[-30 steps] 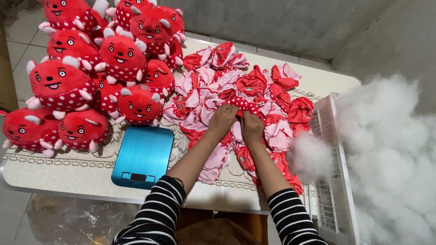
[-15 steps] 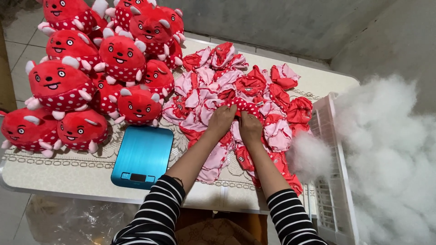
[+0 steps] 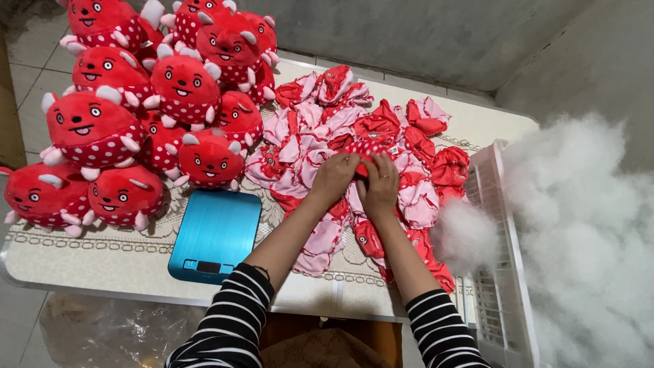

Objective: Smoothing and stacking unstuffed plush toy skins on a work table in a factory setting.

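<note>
My left hand [image 3: 333, 178] and my right hand [image 3: 379, 187] rest side by side on a pile of flat red and pink unstuffed toy skins [image 3: 354, 146] in the middle of the table. Both hands pinch one red skin with white dots [image 3: 368, 148] at the top of the pile. A ring sits on a finger of my right hand. My sleeves are striped black and white.
Several stuffed red plush toys [image 3: 143, 109] are heaped at the left. A blue flat kitchen scale [image 3: 216, 235] lies in front of them. A white plastic basket [image 3: 501, 272] full of white stuffing fibre [image 3: 586, 232] stands at the right. The table [image 3: 102, 259] has a lace-patterned cover.
Both hands stay on the pile; the fingers have shifted slightly on the dotted red skin. Nothing else has moved.
</note>
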